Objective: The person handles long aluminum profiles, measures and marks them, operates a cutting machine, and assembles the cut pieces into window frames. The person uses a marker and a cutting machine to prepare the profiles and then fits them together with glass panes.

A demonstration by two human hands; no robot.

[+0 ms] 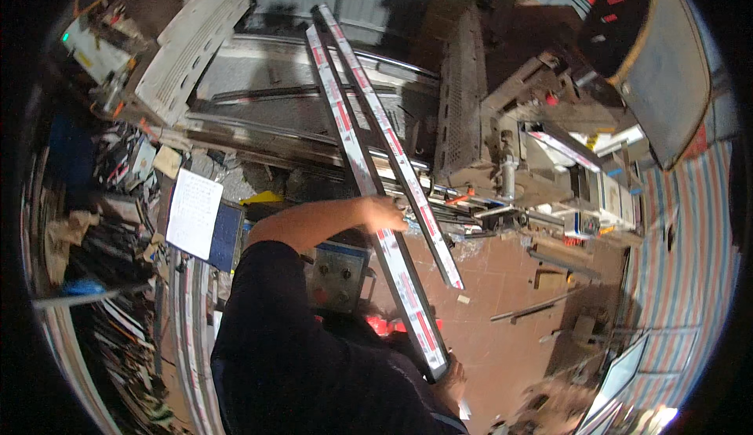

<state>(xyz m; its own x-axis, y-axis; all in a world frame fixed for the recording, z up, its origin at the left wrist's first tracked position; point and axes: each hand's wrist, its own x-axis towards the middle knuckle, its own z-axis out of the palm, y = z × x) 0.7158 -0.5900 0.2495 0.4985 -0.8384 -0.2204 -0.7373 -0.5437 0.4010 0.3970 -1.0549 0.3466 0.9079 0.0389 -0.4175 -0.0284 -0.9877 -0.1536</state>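
Two long, dark-edged metal profiles with white-and-red film lie side by side, slanting from the far middle toward me. My left hand (382,214) reaches across the left profile (409,286), fingers curled over it near its middle. At the near end of this same profile, my right hand (450,382) grips it, with some of the fingers hidden. The right profile (402,164) is a short gap away, untouched by either hand. Both rest at their far part across a metal workbench frame (271,127).
A sheet of white paper (194,209) lies on a dark blue board at left, near heaped offcuts (118,231). A grey control box (339,276) stands below my left forearm. Machine parts (510,164) and a striped curtain (682,239) are at right. Loose pieces lie on the tiled floor (486,341).
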